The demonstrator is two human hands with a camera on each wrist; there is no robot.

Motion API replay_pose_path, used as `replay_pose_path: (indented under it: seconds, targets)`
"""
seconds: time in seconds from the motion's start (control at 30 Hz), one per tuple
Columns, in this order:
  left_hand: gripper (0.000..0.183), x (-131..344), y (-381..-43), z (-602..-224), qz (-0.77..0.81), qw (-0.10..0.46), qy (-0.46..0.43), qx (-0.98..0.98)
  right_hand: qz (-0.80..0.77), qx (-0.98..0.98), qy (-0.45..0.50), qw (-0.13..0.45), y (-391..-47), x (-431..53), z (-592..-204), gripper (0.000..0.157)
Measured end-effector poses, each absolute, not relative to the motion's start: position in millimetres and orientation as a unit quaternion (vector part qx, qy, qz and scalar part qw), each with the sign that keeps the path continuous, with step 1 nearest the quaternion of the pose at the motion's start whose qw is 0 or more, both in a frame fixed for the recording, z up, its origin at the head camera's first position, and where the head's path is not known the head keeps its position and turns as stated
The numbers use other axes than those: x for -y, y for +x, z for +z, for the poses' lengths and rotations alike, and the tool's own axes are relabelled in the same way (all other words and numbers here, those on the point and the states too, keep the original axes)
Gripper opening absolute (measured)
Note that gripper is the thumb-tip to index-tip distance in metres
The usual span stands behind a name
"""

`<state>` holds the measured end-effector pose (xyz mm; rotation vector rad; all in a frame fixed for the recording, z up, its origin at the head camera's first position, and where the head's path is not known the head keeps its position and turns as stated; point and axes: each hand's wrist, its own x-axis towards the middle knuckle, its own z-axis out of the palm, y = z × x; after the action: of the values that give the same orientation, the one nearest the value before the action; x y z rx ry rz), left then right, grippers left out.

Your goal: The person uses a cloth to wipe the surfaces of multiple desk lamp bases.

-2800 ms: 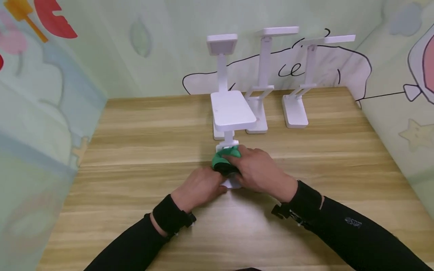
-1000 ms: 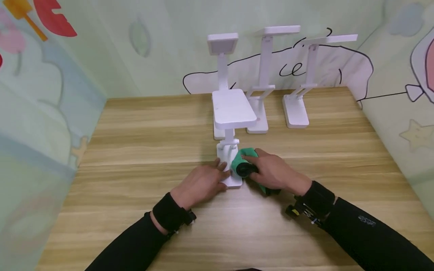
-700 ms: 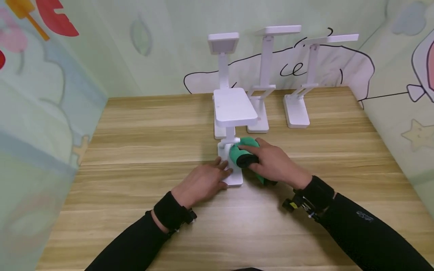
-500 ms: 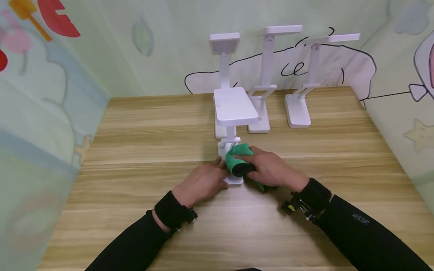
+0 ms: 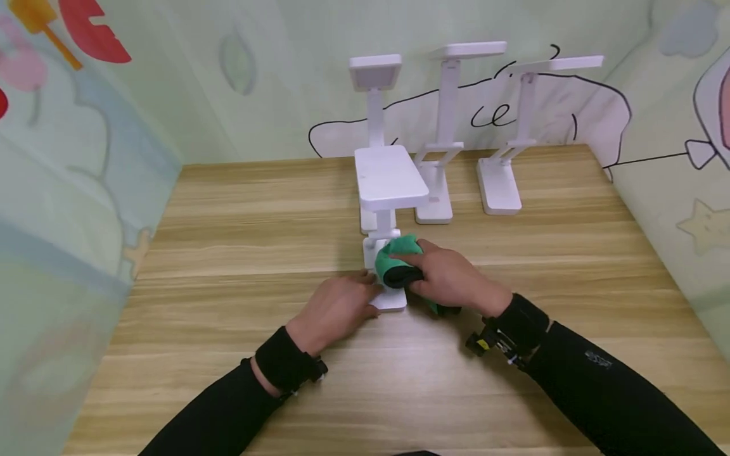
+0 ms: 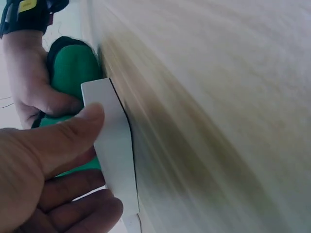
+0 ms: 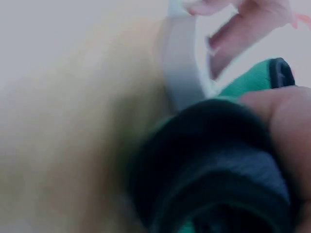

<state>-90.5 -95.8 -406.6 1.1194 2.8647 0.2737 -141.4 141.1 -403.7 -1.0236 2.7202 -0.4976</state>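
A white desk lamp (image 5: 390,177) stands upright at the middle of the table, its flat head above its base (image 5: 392,299). My left hand (image 5: 336,310) holds the near left part of that base; the left wrist view shows the thumb (image 6: 73,133) against the base's edge and the other fingers curled beside it. My right hand (image 5: 456,278) grips a bunched green cloth (image 5: 396,250) with black edging, pressed on top of the base. The cloth hides much of the base. In the right wrist view the cloth's dark edge (image 7: 209,131) fills the front, blurred.
Behind stand three similar white lamps: one (image 5: 374,73) partly hidden by the front lamp, one (image 5: 436,199) in the middle, one (image 5: 500,190) at the right. A printed backdrop (image 5: 256,114) rises behind and beside the wooden table (image 5: 239,221).
My right hand lifted the cloth to the base's right side, then brought it back left onto the base, rubbing up and down. My left hand stays at the base; the lamp shifts slightly left.
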Motion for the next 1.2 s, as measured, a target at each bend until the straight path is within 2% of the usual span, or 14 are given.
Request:
replay_pose_path:
  seconds: [0.17, 0.3, 0.4, 0.5, 0.6, 0.67, 0.8, 0.9, 1.0, 1.2]
  targets:
    - [0.029, 98, -92, -409, 0.134, 0.028, 0.357, -0.924, -0.164, -0.896, -0.394, 0.124, -129, -147, -405, 0.054]
    - [0.038, 104, -95, -410, 0.173, 0.035, 0.354, -0.918, -0.203, -0.861, -0.423, 0.196, -128, -160, -396, 0.041]
    - [0.043, 109, -97, -409, 0.197, 0.048, 0.358, -0.912, -0.228, -0.856, -0.411, 0.216, -133, -166, -389, 0.031]
    - [0.042, 112, -99, -409, 0.205, 0.055, 0.368, -0.905, -0.22, -0.886, -0.376, 0.159, -138, -163, -391, 0.027]
    - [0.037, 113, -100, -410, 0.209, 0.046, 0.38, -0.9, -0.198, -0.907, -0.357, 0.102, -136, -152, -401, 0.043]
    - [0.03, 113, -100, -412, 0.214, 0.036, 0.387, -0.896, -0.184, -0.907, -0.368, 0.092, -132, -147, -406, 0.051]
    - [0.024, 111, -98, -412, 0.203, 0.022, 0.389, -0.898, -0.209, -0.874, -0.407, 0.165, -125, -149, -404, 0.038]
    - [0.027, 110, -96, -411, 0.171, 0.018, 0.388, -0.905, -0.224, -0.858, -0.41, 0.214, -129, -156, -394, 0.026]
    - [0.024, 107, -94, -409, 0.137, 0.01, 0.398, -0.907, -0.213, -0.88, -0.388, 0.174, -135, -154, -387, 0.026]
    - [0.011, 102, -93, -407, 0.115, 0.001, 0.395, -0.911, -0.136, -0.936, -0.321, 0.045, -134, -117, -395, 0.051]
